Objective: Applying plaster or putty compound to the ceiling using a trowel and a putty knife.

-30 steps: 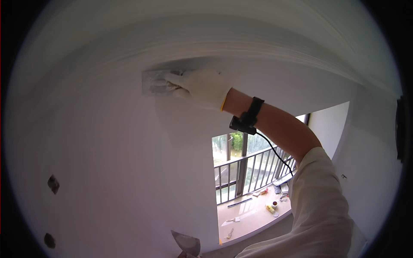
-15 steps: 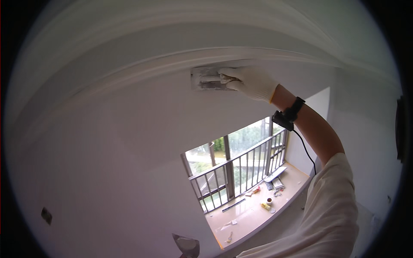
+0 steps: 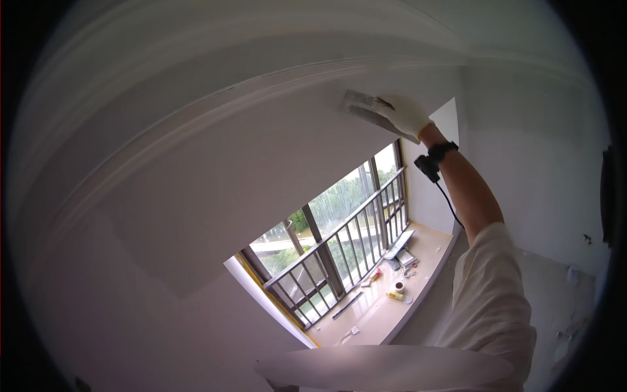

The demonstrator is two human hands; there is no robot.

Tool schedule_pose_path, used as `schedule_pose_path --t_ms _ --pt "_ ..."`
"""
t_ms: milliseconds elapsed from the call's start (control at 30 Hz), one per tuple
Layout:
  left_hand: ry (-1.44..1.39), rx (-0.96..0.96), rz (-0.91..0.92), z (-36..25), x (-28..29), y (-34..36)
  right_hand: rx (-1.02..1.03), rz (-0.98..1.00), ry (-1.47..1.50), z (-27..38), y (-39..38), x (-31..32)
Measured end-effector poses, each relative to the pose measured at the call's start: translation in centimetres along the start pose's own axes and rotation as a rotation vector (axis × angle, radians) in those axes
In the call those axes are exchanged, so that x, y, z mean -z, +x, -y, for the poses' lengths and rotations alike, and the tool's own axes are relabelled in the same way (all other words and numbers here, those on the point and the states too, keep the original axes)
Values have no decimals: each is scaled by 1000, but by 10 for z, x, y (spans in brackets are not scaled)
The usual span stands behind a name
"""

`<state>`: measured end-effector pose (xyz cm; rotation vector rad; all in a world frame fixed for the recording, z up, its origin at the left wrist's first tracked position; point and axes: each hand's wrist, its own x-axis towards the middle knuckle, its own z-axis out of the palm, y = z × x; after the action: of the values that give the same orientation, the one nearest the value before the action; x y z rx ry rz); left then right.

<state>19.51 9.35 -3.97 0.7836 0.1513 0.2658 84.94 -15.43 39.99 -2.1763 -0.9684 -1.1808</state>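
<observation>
The gloved right hand [image 3: 406, 117] is clamped on a plastering trowel [image 3: 359, 100] — likely light, stiff and best gripped at its back. The left hand is out of view.

My right hand [image 3: 403, 117] is high in front of me, with the trowel [image 3: 362, 104] between it and the wall [image 3: 196, 222], just below the moulding [image 3: 261, 77]. The wall stretches away to my left; a side wall [image 3: 522, 170] lies right of my forearm. Below the trowel is the window [image 3: 343, 199], with a railing [image 3: 356, 238] before its panes. The windowsill [image 3: 428, 251] runs along the railing's foot, bearing a brush [image 3: 351, 332] near its left end, then a bar [image 3: 348, 305] beside the railing, a small round container [image 3: 400, 287] nearer the front edge and a cluster of items [image 3: 406, 259] farther right. A broad plate [image 3: 385, 368] lies nearest me, overlapping my sleeve [image 3: 493, 294].
</observation>
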Motion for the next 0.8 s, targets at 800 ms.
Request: schedule_pose_path --t_ms 800 --pt "-34 -509 -38 -42 -130 -71 -103 1313 1905 362 -242 -50"
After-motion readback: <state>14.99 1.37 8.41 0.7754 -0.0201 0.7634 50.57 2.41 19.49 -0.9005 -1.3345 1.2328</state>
